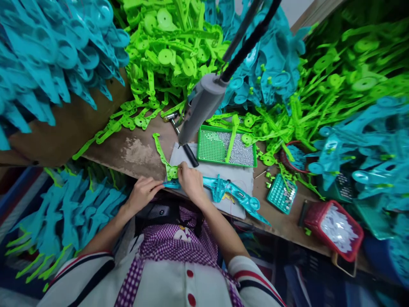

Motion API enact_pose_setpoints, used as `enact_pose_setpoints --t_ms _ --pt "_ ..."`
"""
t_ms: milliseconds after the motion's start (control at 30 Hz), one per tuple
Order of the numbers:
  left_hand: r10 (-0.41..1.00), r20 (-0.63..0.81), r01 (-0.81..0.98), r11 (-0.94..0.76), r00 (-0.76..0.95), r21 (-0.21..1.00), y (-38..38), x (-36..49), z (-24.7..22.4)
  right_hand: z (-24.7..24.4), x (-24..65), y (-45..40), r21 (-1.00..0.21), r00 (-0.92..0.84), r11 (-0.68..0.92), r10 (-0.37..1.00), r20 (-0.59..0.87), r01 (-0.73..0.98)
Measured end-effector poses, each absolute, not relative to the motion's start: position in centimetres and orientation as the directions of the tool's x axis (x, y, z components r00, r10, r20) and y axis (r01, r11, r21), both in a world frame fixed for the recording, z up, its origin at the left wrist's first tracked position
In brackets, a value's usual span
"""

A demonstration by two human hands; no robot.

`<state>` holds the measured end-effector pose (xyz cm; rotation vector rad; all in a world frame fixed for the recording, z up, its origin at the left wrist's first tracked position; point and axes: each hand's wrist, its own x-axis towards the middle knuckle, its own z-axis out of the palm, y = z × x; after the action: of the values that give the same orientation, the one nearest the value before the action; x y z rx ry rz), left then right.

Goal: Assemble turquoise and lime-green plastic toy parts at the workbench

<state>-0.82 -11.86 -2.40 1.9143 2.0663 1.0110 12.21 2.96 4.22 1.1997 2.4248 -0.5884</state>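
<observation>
Head view shows a long blue plastic shell (220,187) lying along the near edge of the worktop (150,164). It runs from left to right, and its right end slants toward the person. The left hand (147,190) pinches its left tip with fingers close together. The right hand (191,183) bends over the shell, nearer its middle; its fingers are bunched, but whether they grip cannot be told. Right by them, a lime-green plastic strip (172,172) points away and a bit left. A grey electric screwdriver (204,102) hangs above.
</observation>
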Motion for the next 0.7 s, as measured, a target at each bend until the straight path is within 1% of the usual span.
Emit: enact_pose_setpoints --t_ms 167,300,467,567,633,700 --pt "0.918 0.353 0.834 -0.047 -0.181 0.550 -12.0 -0.6 -2.7 3.8 12.8 2.3 -0.188 -0.522 0.504 0.682 -0.512 0.843" --pt "0.908 0.389 0.848 -0.083 -0.152 0.524 -12.0 -0.8 -2.7 3.9 12.3 2.6 -0.206 -0.545 0.516 0.683 -0.486 0.831" --pt "0.937 0.325 0.867 -0.055 -0.126 0.494 -11.9 -0.9 -2.7 3.8 12.3 2.5 -0.196 -0.551 0.532 0.669 -0.498 0.824" --pt "0.928 0.348 0.872 -0.058 -0.132 0.486 -11.9 -0.6 -2.5 3.3 12.5 2.4 -0.190 -0.539 0.521 0.680 -0.497 0.832" --pt "0.914 0.382 0.876 -0.070 -0.135 0.478 -12.0 -0.4 -2.1 3.2 12.9 2.5 -0.227 -0.558 0.519 0.676 -0.481 0.824" --pt "0.909 0.394 0.873 -0.080 -0.133 0.481 -12.0 -0.1 -1.6 3.1 13.8 2.6 -0.334 -0.599 0.498 0.678 -0.425 0.800"
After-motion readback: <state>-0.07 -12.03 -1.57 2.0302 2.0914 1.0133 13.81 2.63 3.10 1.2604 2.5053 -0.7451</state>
